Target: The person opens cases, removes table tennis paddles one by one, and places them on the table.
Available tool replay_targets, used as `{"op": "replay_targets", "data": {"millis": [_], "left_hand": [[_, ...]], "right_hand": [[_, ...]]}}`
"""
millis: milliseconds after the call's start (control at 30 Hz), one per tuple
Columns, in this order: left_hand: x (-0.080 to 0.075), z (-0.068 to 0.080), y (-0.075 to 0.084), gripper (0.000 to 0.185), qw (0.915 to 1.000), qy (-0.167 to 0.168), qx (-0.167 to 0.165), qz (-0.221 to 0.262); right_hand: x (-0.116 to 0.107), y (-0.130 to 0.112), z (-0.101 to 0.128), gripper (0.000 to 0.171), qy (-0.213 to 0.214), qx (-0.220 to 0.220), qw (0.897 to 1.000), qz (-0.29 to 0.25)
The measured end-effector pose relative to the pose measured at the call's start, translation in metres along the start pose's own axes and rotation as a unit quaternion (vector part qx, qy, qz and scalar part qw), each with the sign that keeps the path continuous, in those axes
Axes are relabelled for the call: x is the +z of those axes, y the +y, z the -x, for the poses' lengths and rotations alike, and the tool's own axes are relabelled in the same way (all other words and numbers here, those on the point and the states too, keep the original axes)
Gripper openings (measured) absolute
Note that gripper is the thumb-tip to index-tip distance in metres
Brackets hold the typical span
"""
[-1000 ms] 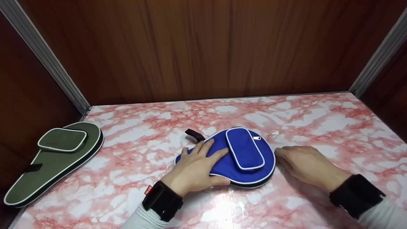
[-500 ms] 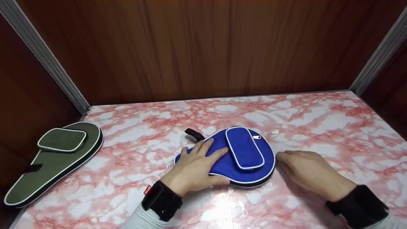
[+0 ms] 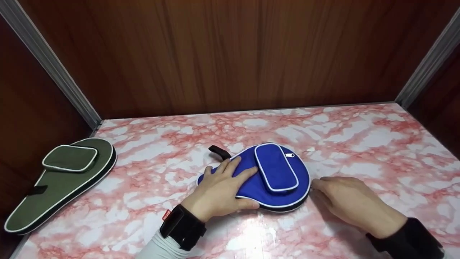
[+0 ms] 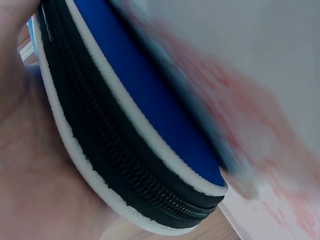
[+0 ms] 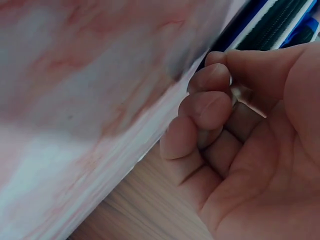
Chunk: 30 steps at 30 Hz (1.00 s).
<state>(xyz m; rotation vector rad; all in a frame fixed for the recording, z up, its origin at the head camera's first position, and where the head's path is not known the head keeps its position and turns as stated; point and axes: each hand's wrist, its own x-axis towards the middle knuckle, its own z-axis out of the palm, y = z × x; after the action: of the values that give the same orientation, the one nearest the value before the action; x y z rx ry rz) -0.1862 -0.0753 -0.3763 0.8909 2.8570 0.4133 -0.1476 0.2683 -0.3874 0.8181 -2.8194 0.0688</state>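
A blue table tennis paddle case (image 3: 248, 192) with white piping lies on the table, its rounded end to the right. My left hand (image 3: 215, 194) rests spread on its narrow part, thumb along the near edge. At the right rim, my right hand (image 3: 350, 201) pinches the zipper pull (image 5: 237, 94); a bit of metal shows between the fingers in the right wrist view. Black zipper tape (image 4: 120, 145) runs round the case's side, its teeth meshed along the stretch in the left wrist view. A raised pocket (image 3: 276, 167) on top has its own silver zipper pull (image 3: 290, 155).
An olive green paddle case (image 3: 68, 187) lies at the table's left side. The blue case's black strap (image 3: 219, 151) sticks out at the back. A wooden panel (image 3: 233, 54) stands behind the red-and-white marbled table (image 3: 151, 144), with more panels at both sides.
My right hand has moved toward me along the blue case's rounded rim, still pinching. The left hand stays in place on the case.
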Motion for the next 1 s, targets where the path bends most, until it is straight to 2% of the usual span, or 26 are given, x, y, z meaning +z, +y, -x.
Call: {"op": "replay_targets", "data": {"millis": [300,500,700,1000], "left_hand": [[0.000,-0.001,0.001,0.088,1.0000,-0.002,0.000,0.002],[0.000,0.000,0.000,0.088,1.0000,0.002,-0.005,-0.001],[0.002,-0.001,0.000,0.089,0.9999,0.009,-0.008,-0.009],[0.001,0.000,0.003,0.088,0.9996,0.027,-0.008,-0.004]], "right_hand": [[-0.002,-0.006,0.003,0.026,-0.009,0.002,1.000,0.002],[-0.005,-0.015,0.004,0.018,-0.012,-0.008,1.000,0.012],[-0.005,-0.021,0.002,0.016,-0.024,0.000,1.000,0.004],[-0.003,-0.024,0.002,0.018,0.004,-0.013,1.000,0.005]]}}
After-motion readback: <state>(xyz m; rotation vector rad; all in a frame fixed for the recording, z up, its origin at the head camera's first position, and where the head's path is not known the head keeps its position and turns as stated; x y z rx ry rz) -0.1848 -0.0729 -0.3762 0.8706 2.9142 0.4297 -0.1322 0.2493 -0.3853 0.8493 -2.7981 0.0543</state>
